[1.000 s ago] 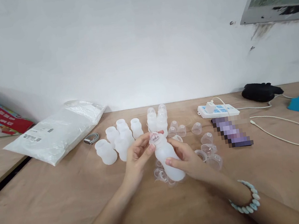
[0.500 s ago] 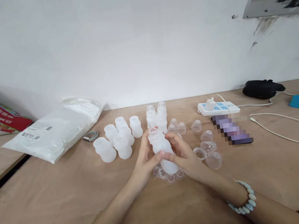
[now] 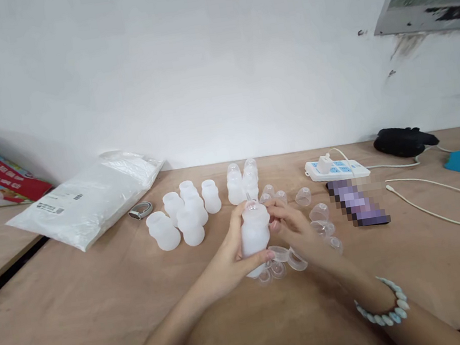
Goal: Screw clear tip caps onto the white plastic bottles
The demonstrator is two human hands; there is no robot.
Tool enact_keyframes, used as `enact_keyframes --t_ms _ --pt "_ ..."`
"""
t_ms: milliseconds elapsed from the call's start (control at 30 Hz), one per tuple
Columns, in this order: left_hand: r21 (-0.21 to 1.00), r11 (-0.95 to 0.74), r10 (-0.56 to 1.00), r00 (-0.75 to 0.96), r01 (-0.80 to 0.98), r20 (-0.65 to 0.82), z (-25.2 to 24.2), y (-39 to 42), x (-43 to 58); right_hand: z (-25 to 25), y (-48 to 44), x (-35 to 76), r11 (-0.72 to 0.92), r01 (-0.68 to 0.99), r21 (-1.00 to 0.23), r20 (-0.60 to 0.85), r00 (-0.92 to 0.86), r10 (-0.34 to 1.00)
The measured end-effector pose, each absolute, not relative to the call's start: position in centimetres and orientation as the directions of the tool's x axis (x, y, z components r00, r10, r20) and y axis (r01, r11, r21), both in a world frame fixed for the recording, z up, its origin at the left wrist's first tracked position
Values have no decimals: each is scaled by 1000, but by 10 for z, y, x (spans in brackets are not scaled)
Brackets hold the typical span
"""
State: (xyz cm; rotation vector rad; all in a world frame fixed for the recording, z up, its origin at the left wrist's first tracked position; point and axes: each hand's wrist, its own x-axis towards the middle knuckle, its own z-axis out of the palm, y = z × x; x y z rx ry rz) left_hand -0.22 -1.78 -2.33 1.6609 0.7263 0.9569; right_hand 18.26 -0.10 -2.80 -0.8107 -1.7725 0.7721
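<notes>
A frosted white baby bottle [image 3: 254,241] stands slightly tilted in my left hand [image 3: 230,253], whose fingers and thumb wrap its body. A clear nipple [image 3: 252,205] sits at the bottle's mouth. Beside the bottle's neck on the right is my right hand [image 3: 292,226], fingers loosely curled and thumb apart; nothing shows in it, and I cannot tell whether its fingertips touch the bottle. Below it lie two clear rings, one flat [image 3: 280,254] and one tipped [image 3: 297,259]. Several clear nipples [image 3: 277,269] lie near the bottle's base.
Several open white bottles [image 3: 192,225] stand at the left. Bottles with clear tops [image 3: 235,183] stand behind my hands. Clear domed caps [image 3: 319,213] are scattered at the right, near a phone [image 3: 358,202], a power strip [image 3: 337,168] and a cable [image 3: 449,226]. A plastic bag [image 3: 87,199] and watch [image 3: 140,210] lie left.
Both hands gripped the bottle before. My right hand has come off its body and shifted right, showing the rings below. My left hand keeps hold, with the bottle now more upright.
</notes>
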Motion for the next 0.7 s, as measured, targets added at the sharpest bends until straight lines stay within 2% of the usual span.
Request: enact_keyframes --t_ms 67,167,267,367,467,600,700 --pt "921 -377 820 499 100 281 -20 -18 -4 -26 0 188 557 113 -823 517 -258 816" --pt "798 -530 794 498 289 347 -18 -16 -5 -24 -2 189 537 96 -838 510 -211 834" --pt "640 -587 790 522 496 320 -18 -14 -5 -23 -5 186 545 185 -818 516 -185 836" --pt "537 -609 785 542 584 301 -18 -13 -6 -21 -5 188 571 240 -785 532 -210 820" --pt "581 -600 782 556 550 281 -16 -13 -8 -18 -2 195 566 205 -799 505 -282 816" --pt "731 -536 785 568 423 247 -12 -14 -10 -11 -1 205 477 115 -871 403 -387 829" --pt "858 -418 817 536 299 212 -11 -14 -12 -6 -3 210 423 68 -904 356 -430 830"
